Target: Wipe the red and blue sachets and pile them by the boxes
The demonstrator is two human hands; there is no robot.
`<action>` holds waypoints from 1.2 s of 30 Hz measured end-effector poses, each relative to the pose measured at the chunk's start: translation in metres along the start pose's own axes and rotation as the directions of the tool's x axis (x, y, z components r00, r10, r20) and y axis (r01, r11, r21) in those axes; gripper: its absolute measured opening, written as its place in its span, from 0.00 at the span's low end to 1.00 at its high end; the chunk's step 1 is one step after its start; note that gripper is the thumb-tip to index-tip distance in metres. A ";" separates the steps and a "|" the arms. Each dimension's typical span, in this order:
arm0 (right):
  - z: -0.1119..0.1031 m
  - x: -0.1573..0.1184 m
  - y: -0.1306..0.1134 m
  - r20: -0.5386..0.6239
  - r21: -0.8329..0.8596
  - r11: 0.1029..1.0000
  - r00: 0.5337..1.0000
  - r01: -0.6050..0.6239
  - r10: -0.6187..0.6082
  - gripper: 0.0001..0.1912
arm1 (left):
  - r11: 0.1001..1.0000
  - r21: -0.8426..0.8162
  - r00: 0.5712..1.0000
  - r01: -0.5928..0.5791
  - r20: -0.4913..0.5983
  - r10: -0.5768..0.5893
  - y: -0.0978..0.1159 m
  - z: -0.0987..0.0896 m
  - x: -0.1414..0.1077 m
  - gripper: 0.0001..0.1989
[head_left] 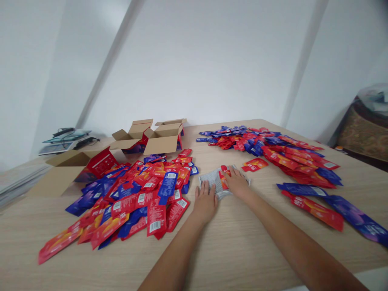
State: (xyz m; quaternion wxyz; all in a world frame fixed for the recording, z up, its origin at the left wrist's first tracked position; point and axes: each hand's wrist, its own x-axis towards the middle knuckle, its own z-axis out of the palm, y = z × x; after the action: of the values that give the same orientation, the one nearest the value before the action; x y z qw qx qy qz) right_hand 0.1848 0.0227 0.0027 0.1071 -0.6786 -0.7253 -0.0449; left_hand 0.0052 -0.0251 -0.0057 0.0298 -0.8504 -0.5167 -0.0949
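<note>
A grey-and-white patterned cloth point(214, 178) lies on the table in front of me. My left hand point(206, 202) rests flat at its near left edge, fingers stretched out and slightly apart. On the cloth is a red packet point(223, 180), partly hidden under my right hand point(236, 182), which lies over it with its fingers extended. Just past the cloth's right side sits another red packet point(255, 165). To the left spreads a heap of red and blue packets point(151, 182), and a second heap of red and blue packets point(273, 147) extends along the right.
Open cardboard boxes, a near one point(65, 169) and others point(163, 139) farther back, stand behind the left heap. Loose blue packets point(353, 212) lie at right on the wooden table point(236, 242). Stacked items point(68, 139) sit far left. A patterned chair point(363, 129) is beyond the right edge.
</note>
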 end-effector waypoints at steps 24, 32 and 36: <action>0.003 -0.009 -0.008 0.005 0.151 0.966 0.977 0.209 -0.212 0.25 | 0.999 -0.037 1.000 -0.001 0.024 0.002 0.000 -0.002 0.001 0.23; 0.001 0.013 0.005 0.059 -0.021 0.999 0.997 0.043 -0.042 0.26 | 0.999 -0.045 1.000 0.005 0.010 -0.004 0.000 -0.004 -0.001 0.22; -0.003 0.019 0.009 0.045 -0.058 0.998 0.999 -0.028 0.031 0.29 | 0.999 -0.033 1.000 0.013 0.015 -0.012 0.000 -0.006 -0.002 0.23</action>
State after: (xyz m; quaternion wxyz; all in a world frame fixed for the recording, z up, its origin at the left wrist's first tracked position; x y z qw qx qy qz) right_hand 0.1929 0.0409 0.0092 0.0715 -0.6928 -0.7159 -0.0484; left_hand 0.0034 -0.0279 0.0000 0.0114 -0.8482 -0.5205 -0.0976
